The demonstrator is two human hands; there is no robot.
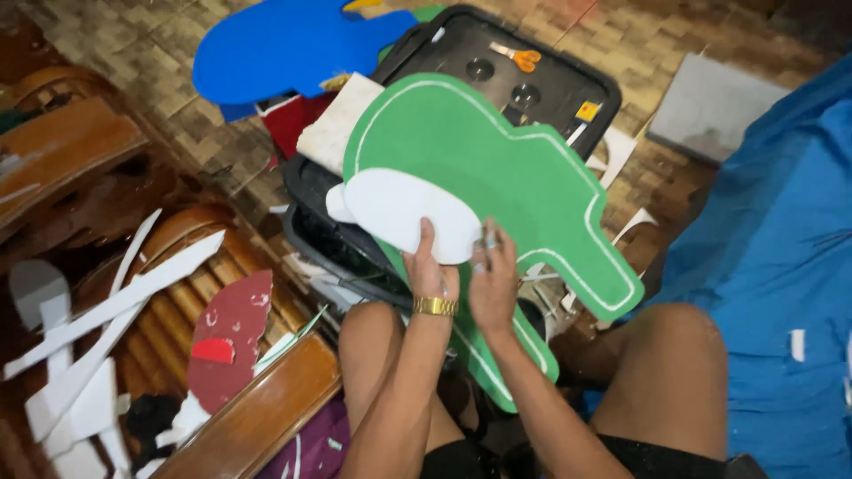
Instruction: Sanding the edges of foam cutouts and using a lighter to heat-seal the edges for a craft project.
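A large green foam cutout (524,177) with a white outline lies tilted across my lap and a black crate. On it rests a white oval foam piece (399,208). My left hand (430,270), with a gold bracelet at the wrist, grips the white piece's lower edge, thumb on top. Beside it, my right hand (493,284) has its fingers bunched at the white piece's right edge. They are blurred, and I cannot tell whether they hold something small.
The black crate (568,80) behind holds orange-handled scissors (519,58). A blue foam shape (284,44) lies at the back left and a red foam piece (232,333) on a wooden bench (257,417) with white scraps (106,310). Blue cloth (781,266) is on the right.
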